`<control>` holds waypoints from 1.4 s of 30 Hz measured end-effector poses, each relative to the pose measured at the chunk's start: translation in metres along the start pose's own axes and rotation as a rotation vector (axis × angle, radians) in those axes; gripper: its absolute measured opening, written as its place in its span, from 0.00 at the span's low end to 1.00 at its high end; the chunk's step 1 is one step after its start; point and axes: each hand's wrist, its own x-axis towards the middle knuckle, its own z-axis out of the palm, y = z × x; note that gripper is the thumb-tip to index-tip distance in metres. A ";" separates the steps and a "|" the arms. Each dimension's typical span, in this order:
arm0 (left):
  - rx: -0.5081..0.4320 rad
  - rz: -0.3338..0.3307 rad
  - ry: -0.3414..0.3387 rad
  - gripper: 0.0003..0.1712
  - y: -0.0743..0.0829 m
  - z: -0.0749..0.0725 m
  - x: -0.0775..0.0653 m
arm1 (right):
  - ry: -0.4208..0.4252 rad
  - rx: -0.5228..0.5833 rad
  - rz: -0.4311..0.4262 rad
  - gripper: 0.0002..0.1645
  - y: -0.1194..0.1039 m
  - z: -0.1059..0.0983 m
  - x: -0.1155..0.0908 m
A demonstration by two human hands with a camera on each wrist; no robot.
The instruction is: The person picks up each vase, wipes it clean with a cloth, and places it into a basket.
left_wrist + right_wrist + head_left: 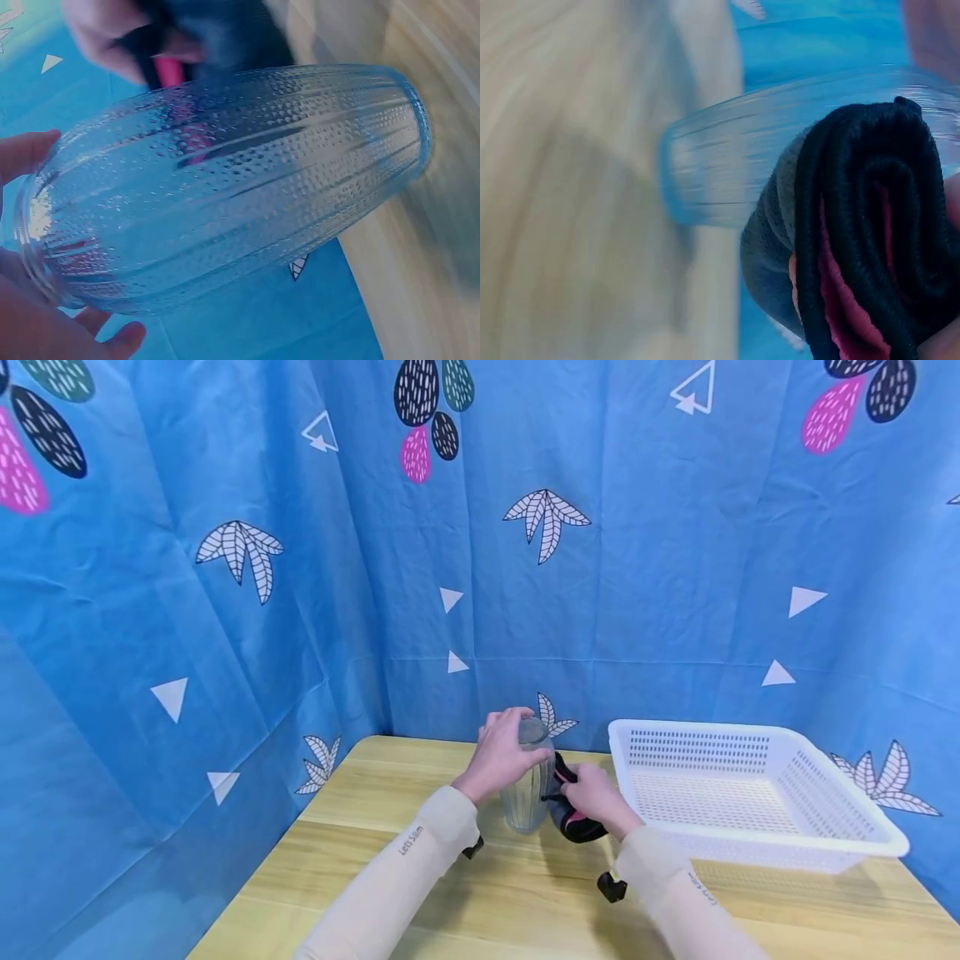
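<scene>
A tall clear glass vase [522, 800] with ribbed, dimpled sides stands upright on the table, its outline slightly rounded. My left hand [501, 758] grips it around the rim, fingers and thumb on either side of the mouth. On the vase's right, my right hand [598, 797] holds a folded dark grey cloth [576, 827] with black edging and pink layers. In the right wrist view the folded cloth [866, 232] overlaps the glass; whether they touch I cannot tell. Behind the glass vase [247, 187] in the left wrist view, the cloth is blurred.
A white perforated plastic basket [757, 843] stands on the right of the wooden table [360, 843], close to my right hand. Blue patterned curtain [645, 610] hangs behind the table and along its left side.
</scene>
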 end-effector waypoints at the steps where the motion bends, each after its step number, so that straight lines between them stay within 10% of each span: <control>1: 0.002 -0.005 -0.003 0.39 0.000 0.000 0.000 | 0.010 0.015 -0.004 0.15 -0.005 -0.004 -0.001; 19: -0.073 0.032 -0.067 0.43 -0.011 0.001 0.007 | 0.237 -0.107 -0.210 0.32 -0.046 -0.025 -0.003; 28: -0.105 0.018 -0.069 0.44 -0.010 -0.001 0.007 | 0.103 -0.206 -0.030 0.32 -0.024 -0.011 0.004; 42: -0.087 0.032 -0.061 0.42 -0.011 0.000 0.004 | -0.058 -0.304 0.021 0.04 0.019 0.026 0.004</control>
